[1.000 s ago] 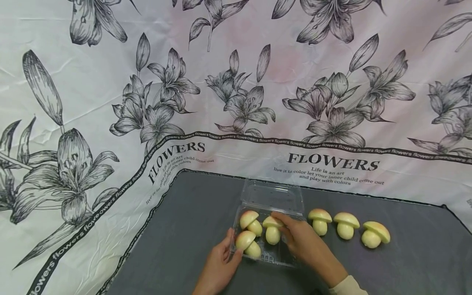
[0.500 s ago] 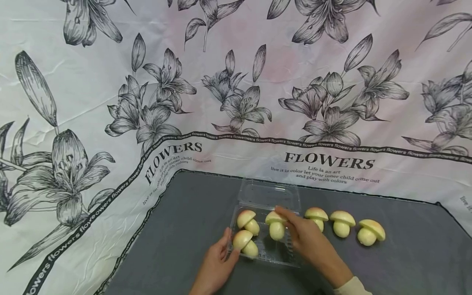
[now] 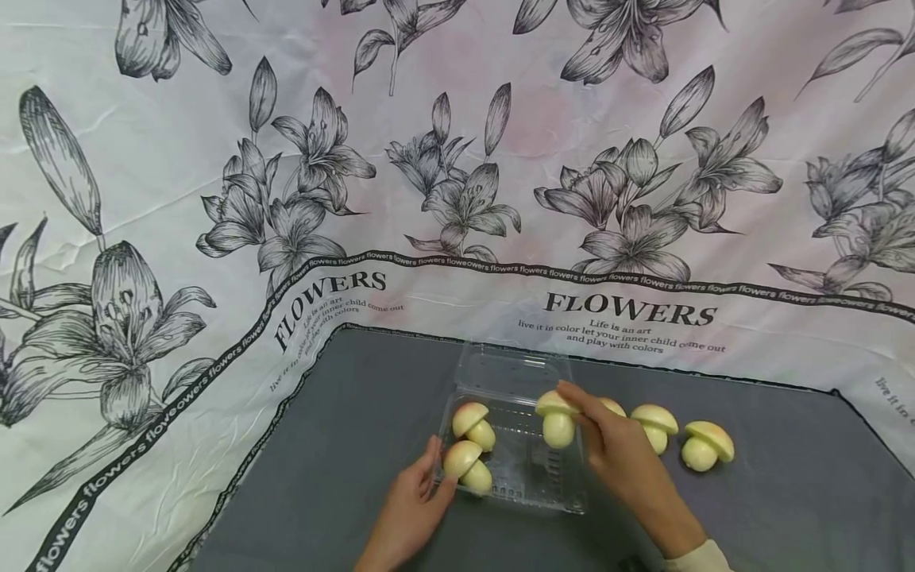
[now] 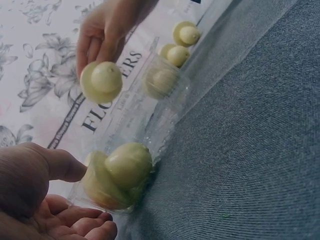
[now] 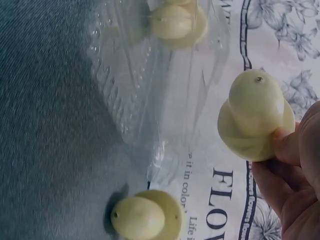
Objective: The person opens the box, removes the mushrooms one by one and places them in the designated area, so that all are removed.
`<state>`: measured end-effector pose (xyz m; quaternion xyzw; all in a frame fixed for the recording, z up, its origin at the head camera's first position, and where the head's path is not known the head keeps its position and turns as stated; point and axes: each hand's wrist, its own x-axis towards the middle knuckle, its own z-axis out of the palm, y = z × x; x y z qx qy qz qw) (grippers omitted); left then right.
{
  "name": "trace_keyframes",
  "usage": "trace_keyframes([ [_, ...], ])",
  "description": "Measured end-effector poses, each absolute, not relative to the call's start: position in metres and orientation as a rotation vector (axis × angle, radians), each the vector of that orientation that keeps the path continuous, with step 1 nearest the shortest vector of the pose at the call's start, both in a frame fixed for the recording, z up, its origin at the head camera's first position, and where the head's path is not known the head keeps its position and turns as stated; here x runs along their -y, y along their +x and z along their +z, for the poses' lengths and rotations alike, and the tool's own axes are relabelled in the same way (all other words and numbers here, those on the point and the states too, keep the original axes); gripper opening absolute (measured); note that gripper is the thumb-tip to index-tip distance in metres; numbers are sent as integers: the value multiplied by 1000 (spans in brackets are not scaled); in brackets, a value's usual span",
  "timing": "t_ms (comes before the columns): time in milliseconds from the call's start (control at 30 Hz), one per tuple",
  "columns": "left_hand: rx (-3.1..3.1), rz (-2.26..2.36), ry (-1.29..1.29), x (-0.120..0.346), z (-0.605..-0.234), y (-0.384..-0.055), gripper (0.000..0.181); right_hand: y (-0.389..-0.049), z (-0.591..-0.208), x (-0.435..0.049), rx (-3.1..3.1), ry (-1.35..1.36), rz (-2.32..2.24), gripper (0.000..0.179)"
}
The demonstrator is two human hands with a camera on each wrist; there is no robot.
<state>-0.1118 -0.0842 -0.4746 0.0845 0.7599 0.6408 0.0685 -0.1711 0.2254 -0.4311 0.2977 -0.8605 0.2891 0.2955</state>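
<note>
A clear plastic clamshell box [image 3: 516, 469] stands on the dark grey cloth, its lid folded back. My left hand [image 3: 411, 504] grips its left wall, thumb on the inner side and fingers outside. Two pale yellow mushrooms, one farther back [image 3: 480, 434] and one nearer [image 3: 476, 477], lie along the box's left side. My right hand [image 3: 629, 457] pinches another mushroom [image 3: 558, 429] by its cap, stem pointing down. In the right wrist view that held mushroom [image 5: 255, 105] hangs clear of the box, with thumb and fingers at the cap's edge.
Several mushrooms lie in a row right of the box: one [image 3: 613, 407] mostly behind my right hand, a middle one [image 3: 654, 421] and the farthest right [image 3: 708, 446]. A white floral-printed sheet [image 3: 429, 298] rises behind the grey cloth [image 3: 343, 413].
My right hand has lifted its mushroom from low in the box and carried it to the right and upward. My left hand stays on the box's left wall.
</note>
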Motion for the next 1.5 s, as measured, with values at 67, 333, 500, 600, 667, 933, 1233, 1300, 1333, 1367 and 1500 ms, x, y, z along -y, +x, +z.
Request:
trace_keyframes([
  [67, -2300, 1928, 260, 84, -475, -112, 78, -170, -430, -229, 2268, 769, 761, 61],
  [333, -2305, 1913, 244, 84, -477, -112, 79, -165, -425, -248, 2218, 722, 726, 64],
  [500, -2313, 1912, 239, 83, -477, -113, 78, -163, -422, -259, 2214, 665, 683, 60],
  [600, -2327, 1911, 241, 82, -476, -113, 78, -162, -421, -265, 2217, 629, 666, 59],
  [667, -2325, 1911, 240, 82, -476, -113, 78, -161, -422, -269, 2215, 613, 666, 60],
  [933, -2315, 1908, 238, 82, -476, -113, 78, -156, -427, -279, 2251, 598, 671, 61],
  [1233, -2322, 1908, 219, 83, -477, -112, 79, -153, -432, -290, 2238, 603, 635, 62],
  [1300, -2319, 1912, 215, 83, -477, -112, 79, -151, -434, -292, 2236, 607, 623, 62],
  [1333, -2316, 1914, 215, 83, -476, -112, 79, -150, -435, -293, 2237, 609, 624, 62],
  [1367, -2317, 1912, 214, 82, -476, -112, 79, -149, -436, -294, 2242, 609, 631, 62],
  [1500, -2314, 1909, 210, 82, -475, -112, 79, -146, -441, -296, 2255, 629, 659, 66],
])
